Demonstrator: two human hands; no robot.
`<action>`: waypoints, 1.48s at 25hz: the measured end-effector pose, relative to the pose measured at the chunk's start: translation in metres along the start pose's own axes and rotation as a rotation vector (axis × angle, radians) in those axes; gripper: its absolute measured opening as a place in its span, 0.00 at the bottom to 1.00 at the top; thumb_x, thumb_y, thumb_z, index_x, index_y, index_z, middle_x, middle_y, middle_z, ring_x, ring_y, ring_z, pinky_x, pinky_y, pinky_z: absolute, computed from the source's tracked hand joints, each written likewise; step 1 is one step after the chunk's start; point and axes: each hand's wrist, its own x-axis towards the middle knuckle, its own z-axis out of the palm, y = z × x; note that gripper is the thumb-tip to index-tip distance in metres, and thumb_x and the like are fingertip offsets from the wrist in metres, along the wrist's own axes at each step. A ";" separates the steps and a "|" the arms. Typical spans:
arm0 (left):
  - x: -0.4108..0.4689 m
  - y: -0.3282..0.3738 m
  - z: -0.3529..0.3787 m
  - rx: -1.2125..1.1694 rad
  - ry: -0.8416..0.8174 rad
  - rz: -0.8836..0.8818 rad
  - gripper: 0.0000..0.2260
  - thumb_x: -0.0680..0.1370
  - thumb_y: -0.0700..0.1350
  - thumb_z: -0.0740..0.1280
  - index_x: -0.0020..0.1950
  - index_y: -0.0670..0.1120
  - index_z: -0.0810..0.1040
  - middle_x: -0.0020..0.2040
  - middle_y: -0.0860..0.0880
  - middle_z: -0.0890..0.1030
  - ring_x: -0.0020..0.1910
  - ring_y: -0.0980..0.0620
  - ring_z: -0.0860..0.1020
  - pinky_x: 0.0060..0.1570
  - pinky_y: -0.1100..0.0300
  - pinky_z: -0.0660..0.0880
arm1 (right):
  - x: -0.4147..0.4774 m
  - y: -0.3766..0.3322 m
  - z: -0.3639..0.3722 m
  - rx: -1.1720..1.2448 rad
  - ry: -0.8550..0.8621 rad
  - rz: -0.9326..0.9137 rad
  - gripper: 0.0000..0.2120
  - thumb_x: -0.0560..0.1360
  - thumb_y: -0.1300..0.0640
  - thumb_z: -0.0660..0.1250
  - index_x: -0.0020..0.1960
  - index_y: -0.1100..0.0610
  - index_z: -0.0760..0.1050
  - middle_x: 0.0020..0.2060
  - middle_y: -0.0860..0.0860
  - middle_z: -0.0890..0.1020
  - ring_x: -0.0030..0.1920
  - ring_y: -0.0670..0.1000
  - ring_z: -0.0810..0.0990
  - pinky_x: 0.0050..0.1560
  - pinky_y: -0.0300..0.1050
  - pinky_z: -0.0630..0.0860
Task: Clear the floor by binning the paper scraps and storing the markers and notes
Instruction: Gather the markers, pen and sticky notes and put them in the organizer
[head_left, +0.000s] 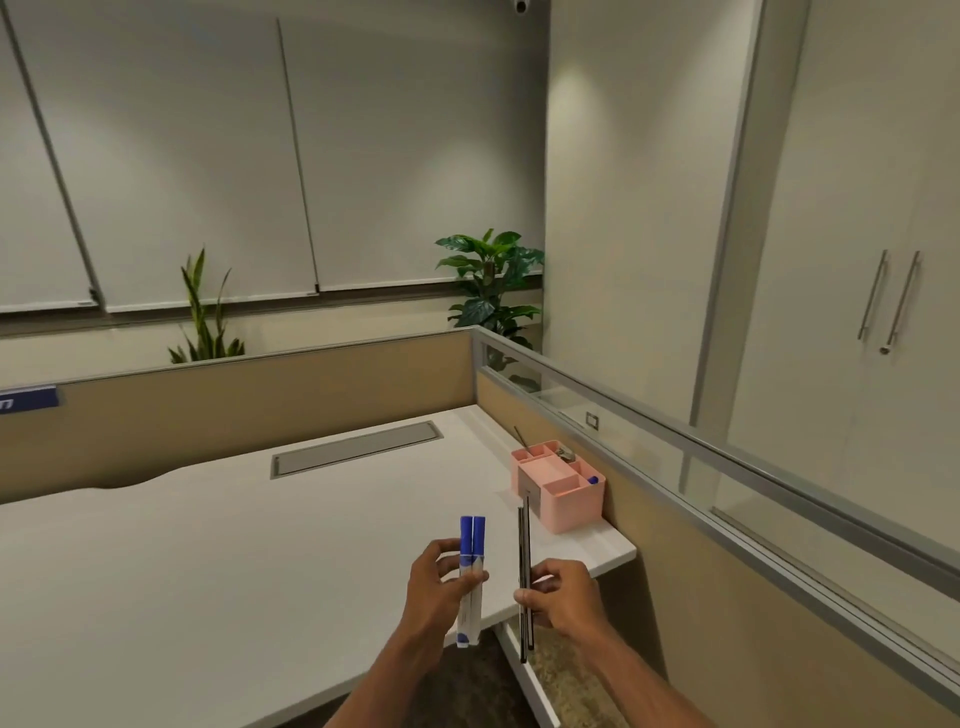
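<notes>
Your left hand (441, 582) was closed around two blue-capped markers (471, 577), held side by side and nearly upright, caps up. Their white barrels ran down through your fingers and stuck out below your palm, over the desk's (208, 571) near edge. Your right hand (563, 592) pinched two thin dark pens (524, 577) between thumb and fingertips, also upright. Their upper ends rose well above the hand and their lower ends hung past the desk's near right corner, over the floor. The two hands were near each other, apart, with the markers and the pens roughly parallel.

Beyond the pens, at the desk's right edge against the partition (649, 519), stood a pink organiser (563, 491). One blue-capped marker (592, 479) already sat in a compartment on its right side. A grey cable cover (358, 448) lay set into the desk toward the far edge.
</notes>
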 end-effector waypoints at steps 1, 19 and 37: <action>0.014 0.003 0.004 -0.005 -0.017 0.001 0.17 0.72 0.39 0.73 0.57 0.48 0.71 0.54 0.47 0.79 0.53 0.42 0.80 0.58 0.43 0.73 | 0.013 -0.003 -0.002 0.003 0.013 0.003 0.15 0.69 0.62 0.75 0.54 0.61 0.78 0.43 0.54 0.84 0.41 0.49 0.84 0.38 0.39 0.82; 0.256 0.005 0.081 -0.091 -0.017 -0.075 0.17 0.74 0.39 0.71 0.58 0.48 0.69 0.59 0.42 0.78 0.56 0.40 0.79 0.55 0.46 0.75 | 0.288 -0.036 -0.050 -0.094 0.218 -0.070 0.13 0.69 0.65 0.74 0.52 0.63 0.79 0.49 0.60 0.85 0.48 0.58 0.84 0.47 0.52 0.83; 0.390 -0.038 0.119 -0.030 0.098 -0.232 0.18 0.73 0.42 0.72 0.58 0.50 0.69 0.60 0.45 0.78 0.56 0.41 0.80 0.57 0.46 0.76 | 0.503 -0.006 -0.020 -0.453 0.050 -0.077 0.07 0.69 0.63 0.74 0.45 0.56 0.78 0.43 0.56 0.85 0.42 0.53 0.82 0.44 0.47 0.82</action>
